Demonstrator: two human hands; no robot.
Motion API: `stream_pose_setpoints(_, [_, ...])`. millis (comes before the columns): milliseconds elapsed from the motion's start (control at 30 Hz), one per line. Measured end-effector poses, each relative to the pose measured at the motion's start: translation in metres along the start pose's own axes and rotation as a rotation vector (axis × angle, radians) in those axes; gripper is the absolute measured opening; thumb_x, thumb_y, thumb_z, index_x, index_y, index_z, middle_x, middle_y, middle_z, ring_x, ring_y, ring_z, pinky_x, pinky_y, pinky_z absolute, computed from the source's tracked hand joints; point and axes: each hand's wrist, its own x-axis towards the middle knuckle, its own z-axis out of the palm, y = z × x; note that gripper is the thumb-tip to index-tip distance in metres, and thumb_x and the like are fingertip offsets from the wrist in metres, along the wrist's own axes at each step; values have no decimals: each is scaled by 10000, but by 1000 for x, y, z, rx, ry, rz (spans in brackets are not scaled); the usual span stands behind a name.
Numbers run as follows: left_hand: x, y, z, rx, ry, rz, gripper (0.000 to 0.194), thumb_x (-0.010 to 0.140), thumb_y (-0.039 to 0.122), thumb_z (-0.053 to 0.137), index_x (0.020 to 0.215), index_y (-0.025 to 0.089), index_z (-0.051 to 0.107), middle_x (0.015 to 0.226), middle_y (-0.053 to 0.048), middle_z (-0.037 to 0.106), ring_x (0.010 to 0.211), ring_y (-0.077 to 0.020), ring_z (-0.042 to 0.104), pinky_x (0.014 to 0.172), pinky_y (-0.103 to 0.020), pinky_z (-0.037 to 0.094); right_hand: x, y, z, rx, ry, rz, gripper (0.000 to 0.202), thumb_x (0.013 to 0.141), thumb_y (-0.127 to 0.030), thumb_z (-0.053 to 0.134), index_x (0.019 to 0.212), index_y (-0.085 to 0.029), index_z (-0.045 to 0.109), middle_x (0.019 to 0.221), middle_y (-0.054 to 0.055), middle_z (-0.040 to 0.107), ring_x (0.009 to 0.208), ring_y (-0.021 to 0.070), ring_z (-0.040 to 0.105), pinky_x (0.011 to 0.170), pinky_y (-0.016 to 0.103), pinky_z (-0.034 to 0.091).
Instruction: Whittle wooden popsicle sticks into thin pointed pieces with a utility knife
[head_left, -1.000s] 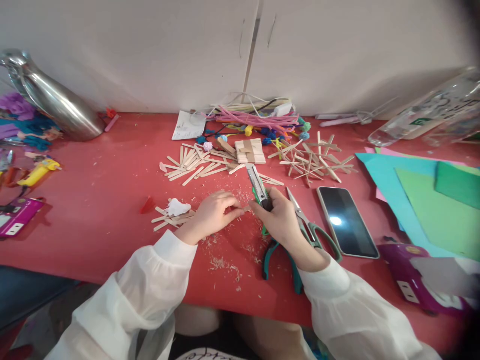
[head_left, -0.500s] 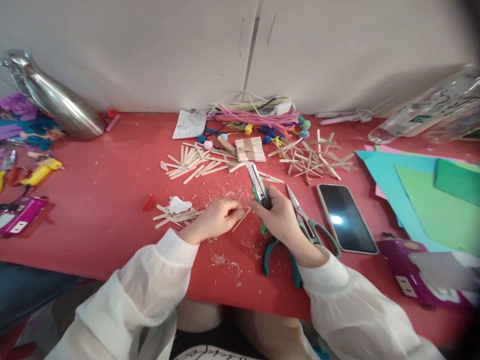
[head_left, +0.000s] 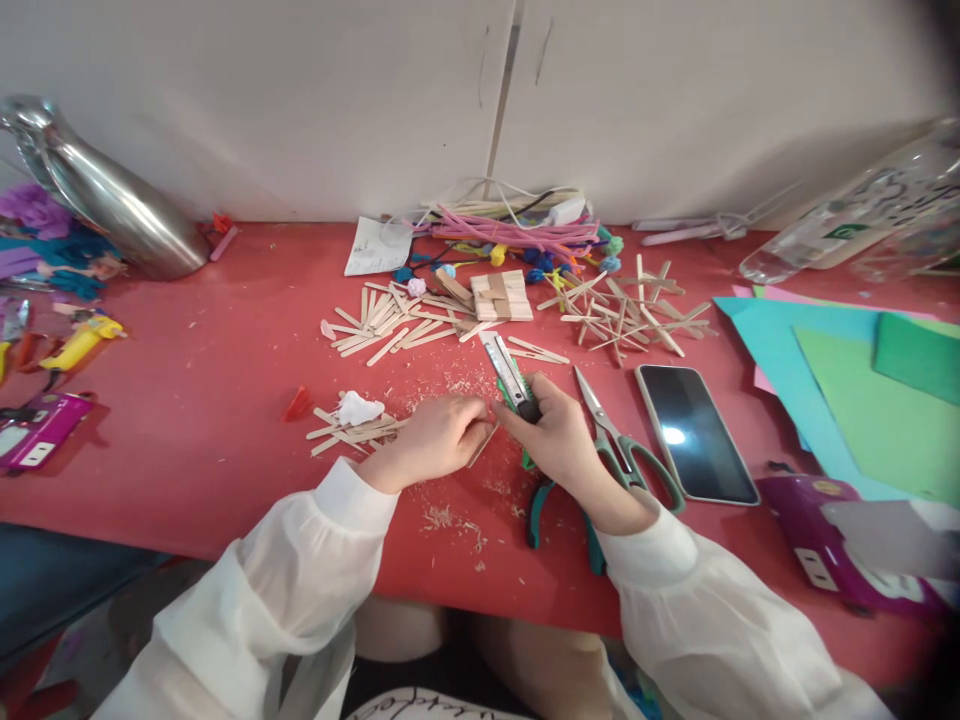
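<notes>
My right hand is closed around a utility knife with a green and black handle, its blade end pointing up and away to the left. Close beside it, my left hand pinches a thin wooden craft stick, most of which the fingers hide. The two hands nearly meet at the fingertips. Fine wood shavings lie scattered on the red table around and below them. By my left wrist is a small heap of craft sticks with a crumpled white piece on top.
Scissors, teal-handled pliers partly under my right forearm and a phone lie to the right. Loose sticks, a bundled stack and joined sticks lie behind. Coloured paper, a glue gun and a steel jug stand outward.
The utility knife has shifted slightly left and tilted further that way in my right hand. My left hand has barely moved, and the stick shows a little less.
</notes>
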Motion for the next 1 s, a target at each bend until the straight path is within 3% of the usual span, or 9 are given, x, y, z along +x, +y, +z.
stream_pose_setpoints(233, [-3,8,3,3,72,-37,196,910,229,329,739,183,411,712,-32,534,626,-151,505,562,-274,378,0,-3,-3,37,23,30,254,682,-295,588,626,-230,349,505,-101,314,464,69,300,445,229,261])
stream_pose_setpoints(433, [-3,6,8,19,187,70,173,921,224,311,773,185,390,769,-49,525,710,-167,488,637,-291,400,2,-7,-6,103,1,95,223,688,-320,586,643,-221,391,458,-101,372,421,64,329,409,223,255])
stream_pose_setpoints(767, [-2,5,7,-15,195,117,163,920,216,324,765,189,369,747,-32,497,693,-157,461,637,-282,382,5,-4,-7,201,-22,125,179,668,-308,612,719,-197,480,456,-99,428,399,66,377,407,222,289])
stream_pose_setpoints(1000, [-3,9,2,-151,190,60,180,913,203,319,736,191,352,691,-2,441,634,-129,426,609,-259,353,8,4,-7,242,-6,115,205,673,-307,610,800,-197,493,449,-102,452,382,70,393,396,218,301])
